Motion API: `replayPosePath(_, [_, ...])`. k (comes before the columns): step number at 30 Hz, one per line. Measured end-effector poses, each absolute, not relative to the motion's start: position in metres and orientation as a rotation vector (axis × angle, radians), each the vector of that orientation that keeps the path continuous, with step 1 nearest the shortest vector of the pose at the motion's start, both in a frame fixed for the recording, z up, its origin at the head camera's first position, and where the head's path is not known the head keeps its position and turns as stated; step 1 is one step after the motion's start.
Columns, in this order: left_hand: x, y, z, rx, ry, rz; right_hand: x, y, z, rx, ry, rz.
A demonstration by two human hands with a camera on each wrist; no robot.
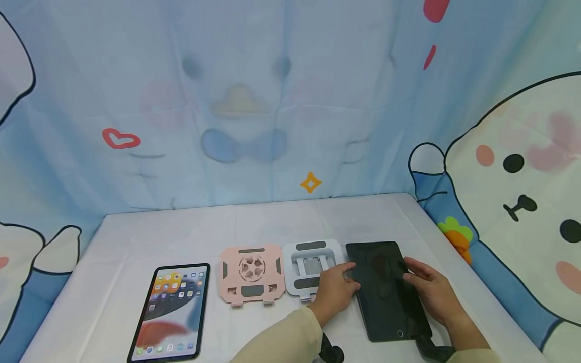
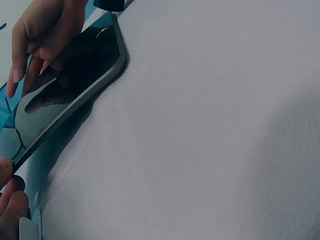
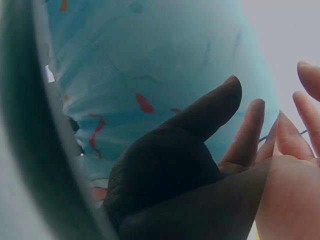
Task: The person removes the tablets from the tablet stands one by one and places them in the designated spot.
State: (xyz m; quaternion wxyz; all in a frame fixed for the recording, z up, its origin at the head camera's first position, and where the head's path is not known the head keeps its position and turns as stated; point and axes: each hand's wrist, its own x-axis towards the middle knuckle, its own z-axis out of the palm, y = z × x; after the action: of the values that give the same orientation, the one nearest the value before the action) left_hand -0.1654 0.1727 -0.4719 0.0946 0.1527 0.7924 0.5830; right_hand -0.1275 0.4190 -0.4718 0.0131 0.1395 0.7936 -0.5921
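Observation:
A dark-screened tablet (image 1: pixel 383 290) lies at the right of the table with its screen up. My left hand (image 1: pixel 335 291) pinches its left edge, thumb and fingertips at the rim; in the left wrist view these fingers (image 2: pixel 11 207) show at the lower left. That edge throws a shadow on the cloth there. Beside the tablet's right edge is my right hand (image 1: pixel 431 292), its fingers loosely bent and the fingertips close to the rim. In the right wrist view the right hand (image 3: pixel 290 192) appears beside its dark reflection in the glossy screen (image 3: pixel 150 65).
A pale blue-white stand (image 1: pixel 337 252) lies flat just left of the dark tablet, with a pink stand (image 1: pixel 273 262) beside it. Farther left rests a tablet with a lit home screen (image 1: pixel 174 307). A white cloth covers the table (image 1: pixel 254 222); a printed curtain (image 1: pixel 245 151) hangs behind.

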Motion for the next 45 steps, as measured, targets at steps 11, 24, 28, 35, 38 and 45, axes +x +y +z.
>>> replayPosePath(11, [-0.1619,0.1748,-0.4731,0.476,2.469,1.751,-0.1291,0.4162,-0.4738,0.411,2.497,-1.858])
replayPosePath(24, [-0.1595,0.1729,-0.4695,0.507,2.363,1.667,-0.1279,0.4182,-0.474,0.422,2.544,-1.825])
replayPosePath(28, [-0.1591,0.172,-0.4706,0.492,2.321,1.693,-0.1275,0.4192,-0.4749,0.412,2.552,-1.834])
replayPosePath(35, [-0.1595,0.1709,-0.4724,0.478,2.279,1.721,-0.1271,0.4196,-0.4757,0.411,2.582,-1.795])
replayPosePath(38, [-0.1595,0.1713,-0.4731,0.451,2.251,1.741,-0.1265,0.4192,-0.4756,0.42,2.595,-1.768])
replayPosePath(45, [-0.1591,0.172,-0.4731,0.453,2.257,1.747,-0.1259,0.4183,-0.4748,0.434,2.593,-1.765])
